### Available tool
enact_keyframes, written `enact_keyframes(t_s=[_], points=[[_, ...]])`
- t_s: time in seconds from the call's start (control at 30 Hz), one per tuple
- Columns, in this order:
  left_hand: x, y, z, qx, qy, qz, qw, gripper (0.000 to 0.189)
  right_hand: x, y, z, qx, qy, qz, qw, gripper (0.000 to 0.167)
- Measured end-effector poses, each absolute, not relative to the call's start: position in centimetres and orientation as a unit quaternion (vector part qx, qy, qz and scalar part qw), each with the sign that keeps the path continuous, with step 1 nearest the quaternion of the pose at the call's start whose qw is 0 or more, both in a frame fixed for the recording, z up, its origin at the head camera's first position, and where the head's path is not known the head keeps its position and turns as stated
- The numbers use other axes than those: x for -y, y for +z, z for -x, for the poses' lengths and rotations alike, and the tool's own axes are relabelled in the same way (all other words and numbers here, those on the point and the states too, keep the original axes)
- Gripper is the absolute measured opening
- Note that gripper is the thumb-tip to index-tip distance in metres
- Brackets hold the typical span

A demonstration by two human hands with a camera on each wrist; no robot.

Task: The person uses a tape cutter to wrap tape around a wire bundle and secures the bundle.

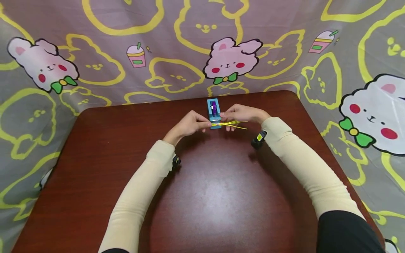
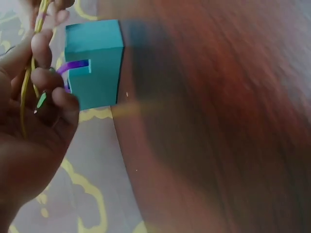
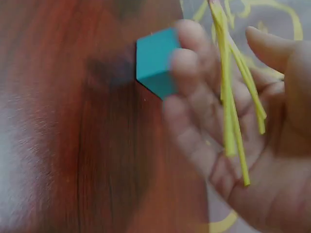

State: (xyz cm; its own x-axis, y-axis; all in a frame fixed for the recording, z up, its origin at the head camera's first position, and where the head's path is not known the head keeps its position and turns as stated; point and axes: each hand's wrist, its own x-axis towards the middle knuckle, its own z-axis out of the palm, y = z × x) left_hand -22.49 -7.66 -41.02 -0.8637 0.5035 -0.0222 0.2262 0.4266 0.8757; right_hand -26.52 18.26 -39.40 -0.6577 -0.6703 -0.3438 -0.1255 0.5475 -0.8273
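Observation:
My left hand (image 1: 188,123) pinches a bundle of thin yellow strands (image 1: 232,123) between thumb and fingertips, in front of a blue-teal tape dispenser (image 1: 209,109). In the left wrist view a small green piece (image 2: 41,101) shows by the curled fingers. My right hand (image 1: 243,113) is around the bundle's other side, its thumb near the dispenser's front end. The right wrist view shows loose strand ends (image 3: 228,121) fanned across the palm, with the thumb apart from the loosely bent fingers. A purple roll (image 1: 214,108) sits in the dispenser.
The dispenser stands near the back edge of a dark red-brown wooden table (image 1: 126,147). Behind and beside the table hangs a cloth (image 1: 177,42) printed with cartoon rabbits. A black wrist camera (image 1: 258,140) is strapped under my right wrist.

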Motion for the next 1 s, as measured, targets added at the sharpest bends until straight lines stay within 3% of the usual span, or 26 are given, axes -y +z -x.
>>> enact_keyframes(t_s=[0.17,0.3,0.6,1.0], points=[[7.1,-41.2,21.9,-0.873,0.403,-0.264,0.077,0.019,-19.0,-41.3,28.1,-0.761,-0.416,0.180,0.464,0.061],[6.7,-41.1,21.5,-0.897,0.328,-0.294,0.029,0.018,-19.5,-43.0,28.6,-0.698,-0.462,0.176,0.517,0.058],[6.9,-41.3,21.4,-0.901,0.301,-0.313,-0.012,0.017,-19.7,-44.0,28.6,-0.630,-0.529,0.213,0.527,0.044],[7.8,-41.7,21.5,-0.902,0.326,-0.284,0.003,0.018,-18.6,-41.5,28.4,-0.674,-0.450,0.296,0.506,0.039]])
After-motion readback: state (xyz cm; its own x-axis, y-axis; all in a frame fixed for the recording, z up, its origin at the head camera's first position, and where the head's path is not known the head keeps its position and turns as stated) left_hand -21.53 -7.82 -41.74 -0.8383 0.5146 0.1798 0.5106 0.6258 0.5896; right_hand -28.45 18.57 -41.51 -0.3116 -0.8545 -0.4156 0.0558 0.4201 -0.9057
